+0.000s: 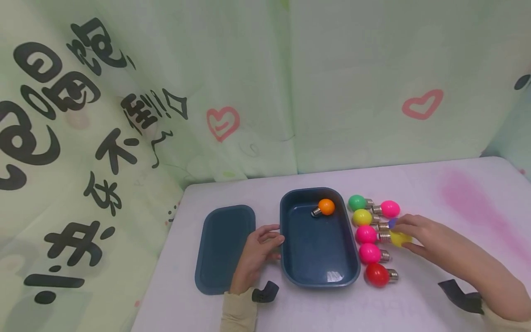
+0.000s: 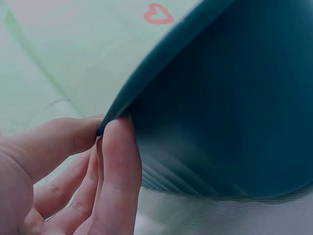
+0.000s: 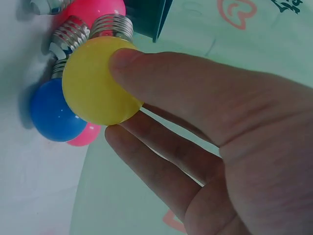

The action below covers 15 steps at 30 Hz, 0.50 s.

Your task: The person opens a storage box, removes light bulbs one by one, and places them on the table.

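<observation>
My left hand point(image 1: 256, 252) pinches the left rim of a dark blue tray point(image 1: 319, 253), thumb and finger on either side of the edge in the left wrist view. An orange light bulb point(image 1: 327, 207) lies inside the tray near its far end. To the tray's right, my right hand point(image 1: 435, 237) pinches a yellow light bulb point(image 3: 93, 83) by its round glass, the metal screw base pointing away from the palm. Beside that bulb lies a blue bulb point(image 3: 56, 111), partly covered by the fingers in the head view.
Right of the tray lie a green bulb point(image 1: 357, 203), another yellow bulb point(image 1: 362, 217), several pink bulbs point(image 1: 367, 234) and a red bulb point(image 1: 376, 275). A flat dark blue lid point(image 1: 224, 249) rests left of the tray. A printed curtain point(image 1: 332, 92) hangs behind the table.
</observation>
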Motion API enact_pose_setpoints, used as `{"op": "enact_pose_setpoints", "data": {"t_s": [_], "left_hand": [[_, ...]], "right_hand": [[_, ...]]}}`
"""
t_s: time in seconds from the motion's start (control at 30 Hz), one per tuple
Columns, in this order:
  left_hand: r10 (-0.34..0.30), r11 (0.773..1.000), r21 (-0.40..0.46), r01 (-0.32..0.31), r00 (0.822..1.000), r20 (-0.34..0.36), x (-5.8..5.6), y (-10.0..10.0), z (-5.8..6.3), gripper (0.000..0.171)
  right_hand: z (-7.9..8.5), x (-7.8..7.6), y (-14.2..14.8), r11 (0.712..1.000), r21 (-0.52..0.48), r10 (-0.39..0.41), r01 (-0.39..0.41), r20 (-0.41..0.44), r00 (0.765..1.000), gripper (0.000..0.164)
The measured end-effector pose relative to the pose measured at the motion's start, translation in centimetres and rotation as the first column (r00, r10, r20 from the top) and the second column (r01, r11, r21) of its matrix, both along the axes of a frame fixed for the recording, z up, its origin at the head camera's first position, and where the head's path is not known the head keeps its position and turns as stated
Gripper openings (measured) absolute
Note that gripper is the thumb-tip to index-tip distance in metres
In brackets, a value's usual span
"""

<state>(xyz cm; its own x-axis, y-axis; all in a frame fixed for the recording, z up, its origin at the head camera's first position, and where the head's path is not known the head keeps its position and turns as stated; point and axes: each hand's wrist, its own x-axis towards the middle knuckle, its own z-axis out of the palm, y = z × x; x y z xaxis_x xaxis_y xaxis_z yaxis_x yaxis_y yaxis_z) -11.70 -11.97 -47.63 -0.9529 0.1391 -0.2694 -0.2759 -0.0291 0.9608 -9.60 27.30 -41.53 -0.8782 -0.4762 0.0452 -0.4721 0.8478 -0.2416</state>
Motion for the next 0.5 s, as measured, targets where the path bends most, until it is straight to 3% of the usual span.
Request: {"op": "enact_pose_setpoints", "data": {"t_s": [0.5], "left_hand": [[-0.008,1.000,-0.006,0.008,1.000,-0.014,0.0,0.0,0.0,0.046]], "right_hand": [[-1.3,-0.1,0.8,1.000,0.002,-0.001,0.001,0.011,1.000,0.038]]}}
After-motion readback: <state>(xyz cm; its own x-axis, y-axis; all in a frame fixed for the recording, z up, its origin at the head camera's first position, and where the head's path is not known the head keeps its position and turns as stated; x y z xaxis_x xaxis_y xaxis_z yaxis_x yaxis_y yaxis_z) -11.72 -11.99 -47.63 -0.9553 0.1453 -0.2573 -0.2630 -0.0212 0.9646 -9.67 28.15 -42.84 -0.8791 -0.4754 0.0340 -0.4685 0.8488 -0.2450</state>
